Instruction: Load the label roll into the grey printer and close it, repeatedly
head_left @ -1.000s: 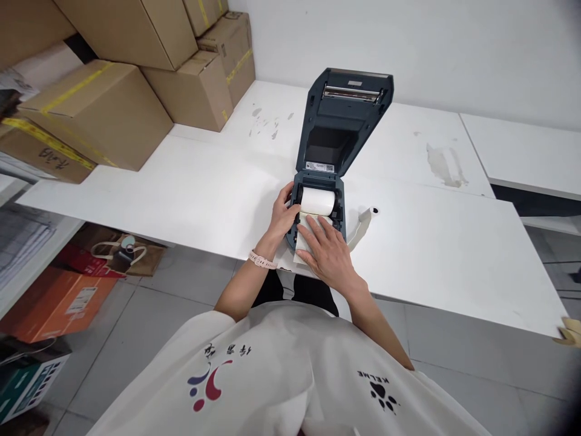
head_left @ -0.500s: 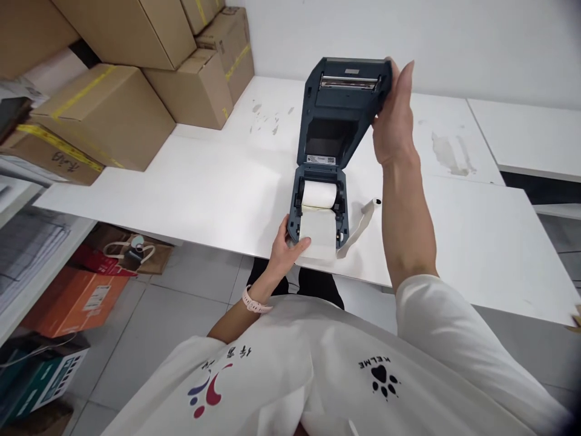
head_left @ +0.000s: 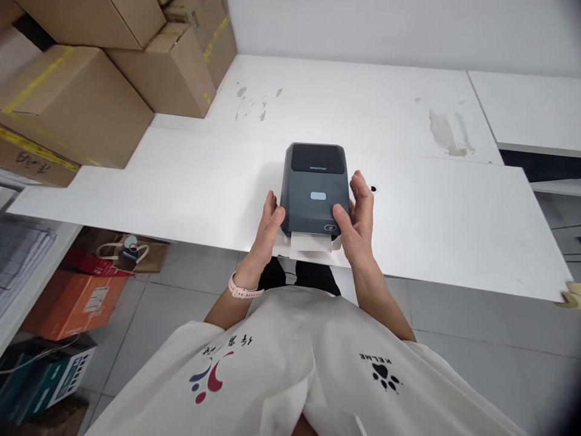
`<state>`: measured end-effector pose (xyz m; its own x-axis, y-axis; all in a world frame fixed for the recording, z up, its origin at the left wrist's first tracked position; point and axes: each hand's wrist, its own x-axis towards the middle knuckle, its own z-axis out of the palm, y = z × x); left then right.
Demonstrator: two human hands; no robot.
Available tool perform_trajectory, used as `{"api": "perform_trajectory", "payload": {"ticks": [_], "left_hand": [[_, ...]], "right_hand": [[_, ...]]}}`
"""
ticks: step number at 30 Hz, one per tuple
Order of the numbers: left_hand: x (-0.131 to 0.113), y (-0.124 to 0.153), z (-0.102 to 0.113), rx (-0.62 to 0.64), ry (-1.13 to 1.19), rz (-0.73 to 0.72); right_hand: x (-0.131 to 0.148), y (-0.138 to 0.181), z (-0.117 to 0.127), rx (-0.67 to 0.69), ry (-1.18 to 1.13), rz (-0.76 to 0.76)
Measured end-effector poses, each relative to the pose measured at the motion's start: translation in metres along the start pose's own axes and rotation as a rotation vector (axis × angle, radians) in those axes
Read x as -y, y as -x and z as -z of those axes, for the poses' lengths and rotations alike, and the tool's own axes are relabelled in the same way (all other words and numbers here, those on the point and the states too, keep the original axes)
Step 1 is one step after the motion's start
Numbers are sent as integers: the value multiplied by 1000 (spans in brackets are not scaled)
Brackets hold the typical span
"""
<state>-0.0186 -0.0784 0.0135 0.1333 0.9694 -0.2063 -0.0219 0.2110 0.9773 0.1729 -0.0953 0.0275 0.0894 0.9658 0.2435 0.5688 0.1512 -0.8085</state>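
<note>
A dark grey label printer [head_left: 315,184] sits near the front edge of the white table [head_left: 190,181] with its lid closed. A strip of white label paper [head_left: 311,242] sticks out of its front slot. My left hand [head_left: 267,227] rests against the printer's left front corner, thumb on the casing. On the other side, my right hand [head_left: 356,215] grips the right front corner, thumb pressed on the lid near a round button. Both hands clasp the printer from the sides.
Cardboard boxes [head_left: 91,91] are stacked at the table's left rear. A second white table [head_left: 526,109] stands at the right. A small black hole [head_left: 373,189] lies right of the printer. Boxes and a bag [head_left: 122,254] sit on the floor at left.
The printer's lid has gone from open to closed. My right hand came down from the lid's top edge to the printer's right front, and my left hand shifted from the paper to the left side.
</note>
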Motion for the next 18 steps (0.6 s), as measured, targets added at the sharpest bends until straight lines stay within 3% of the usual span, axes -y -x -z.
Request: {"api": "perform_trajectory", "payload": {"ticks": [8, 15, 18], "left_hand": [[11, 4, -3, 7, -5, 147], [1, -13, -7, 51, 23, 92], [0, -19, -8, 58, 56, 75]], "right_hand": [[-19, 14, -8, 58, -411, -361], [-30, 12, -8, 271, -509, -425], [-29, 8, -4, 299, -525, -467]]}}
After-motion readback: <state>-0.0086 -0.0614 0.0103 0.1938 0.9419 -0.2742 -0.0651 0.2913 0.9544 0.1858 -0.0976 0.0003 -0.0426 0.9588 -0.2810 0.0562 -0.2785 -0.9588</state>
